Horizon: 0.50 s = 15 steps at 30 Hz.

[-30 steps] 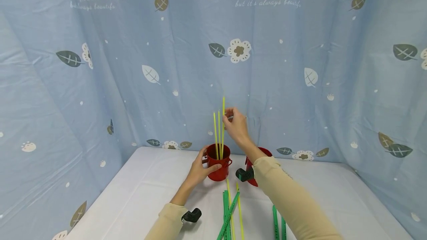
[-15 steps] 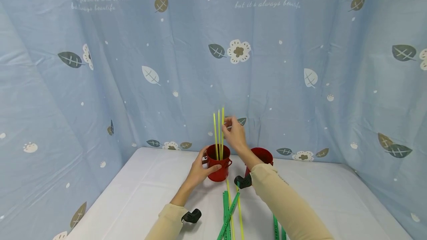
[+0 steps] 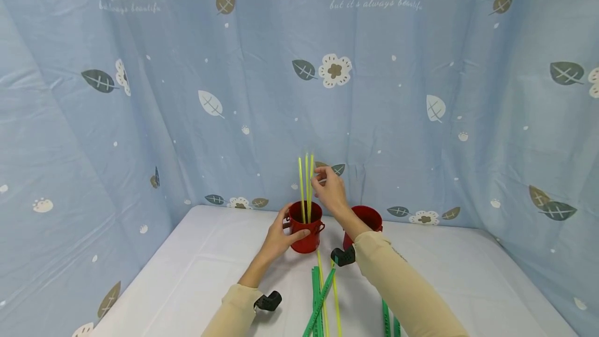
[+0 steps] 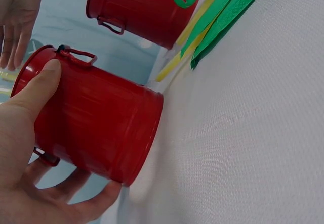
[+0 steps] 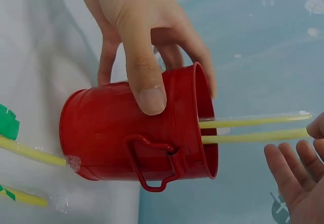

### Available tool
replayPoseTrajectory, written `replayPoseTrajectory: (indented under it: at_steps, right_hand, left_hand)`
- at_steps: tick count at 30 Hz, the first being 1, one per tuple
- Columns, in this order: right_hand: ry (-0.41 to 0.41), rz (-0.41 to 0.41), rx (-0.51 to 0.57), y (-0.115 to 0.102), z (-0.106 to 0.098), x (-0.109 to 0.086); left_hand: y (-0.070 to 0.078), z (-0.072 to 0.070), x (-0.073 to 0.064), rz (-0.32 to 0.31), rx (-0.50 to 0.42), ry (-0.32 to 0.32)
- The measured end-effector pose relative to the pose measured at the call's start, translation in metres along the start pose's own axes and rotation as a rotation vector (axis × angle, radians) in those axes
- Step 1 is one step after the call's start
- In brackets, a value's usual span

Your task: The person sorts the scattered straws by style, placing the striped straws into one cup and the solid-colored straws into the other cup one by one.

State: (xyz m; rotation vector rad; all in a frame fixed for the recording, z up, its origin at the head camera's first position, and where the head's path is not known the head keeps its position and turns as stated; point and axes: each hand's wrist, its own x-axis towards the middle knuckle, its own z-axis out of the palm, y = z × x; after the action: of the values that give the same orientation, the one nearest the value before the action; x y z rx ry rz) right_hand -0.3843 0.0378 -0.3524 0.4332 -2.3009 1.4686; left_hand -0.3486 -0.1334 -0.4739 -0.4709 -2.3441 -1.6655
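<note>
"Head view: what's nearest?"
"Green strips [image 3: 322, 298], near middle of the table [image 3: 206, 269]."
"Beyond them?"
"Left hand [image 3: 276, 241], its fingers curled round the left red bucket [image 3: 306, 242]."
"Then?"
"Three yellow sticks [image 3: 307, 181] standing in it; right hand [image 3: 331, 189] just right of their tops, fingers parted. Touching one? I can't tell."

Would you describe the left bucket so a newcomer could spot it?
On the white table, near the blue curtain, the left hand holds a red bucket. Unlike the other bucket to its right, it has yellow sticks rising from it.
</note>
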Motion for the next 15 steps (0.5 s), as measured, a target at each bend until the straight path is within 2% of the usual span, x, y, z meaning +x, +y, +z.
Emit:
replayPoseTrajectory:
  at_steps: [9,15]
  right_hand:
    - [-0.058,0.019,0.059,0.0,-0.006,-0.005]
    - [-0.097,0.015,0.045,0.001,-0.012,-0.011]
  left_hand:
    - [-0.001,-0.002,0.001,-0.015,0.01,0.004]
    - [-0.003,-0.002,0.002,-0.028,0.001,-0.007]
